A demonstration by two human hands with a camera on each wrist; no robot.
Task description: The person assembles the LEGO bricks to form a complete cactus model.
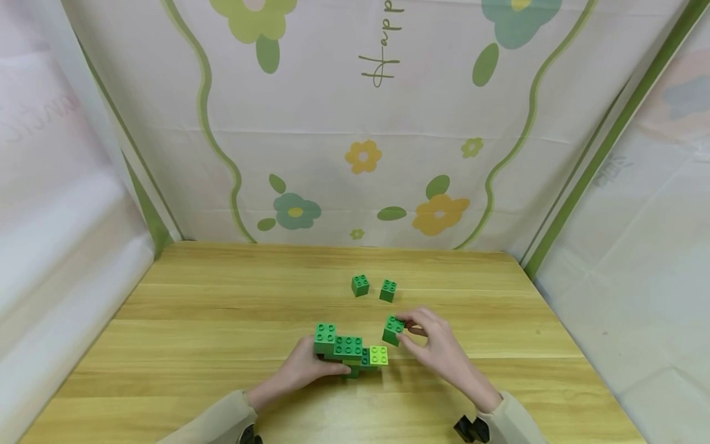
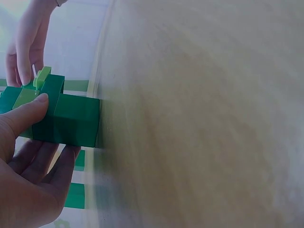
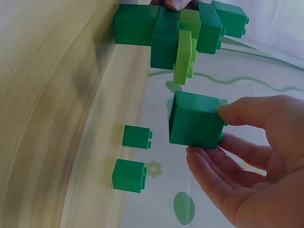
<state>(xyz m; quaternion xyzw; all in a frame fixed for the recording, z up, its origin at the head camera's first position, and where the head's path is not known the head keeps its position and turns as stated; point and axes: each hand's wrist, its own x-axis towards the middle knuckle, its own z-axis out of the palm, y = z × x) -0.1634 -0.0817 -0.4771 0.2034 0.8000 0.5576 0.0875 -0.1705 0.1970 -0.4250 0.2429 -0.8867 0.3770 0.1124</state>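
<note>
My left hand (image 1: 302,365) grips a stepped stack of building blocks (image 1: 348,346), its thumb on the near side. Most of the stack is green, with a lime layer in the middle and a thin lime block (image 1: 379,355) at its right end. Between thumb and fingers, my right hand (image 1: 438,348) pinches a single green building block (image 1: 393,330), studs up. This block is just right of the lime end and apart from it; its hollow underside edge shows in the right wrist view, beside the thin lime block (image 3: 182,57).
Two loose green blocks, a left one (image 1: 360,285) and a right one (image 1: 388,290), stand studs up on the wooden table (image 1: 266,277) beyond the hands. A white flowered cloth (image 1: 327,111) hangs behind the table, and pale cloth walls rise at both sides.
</note>
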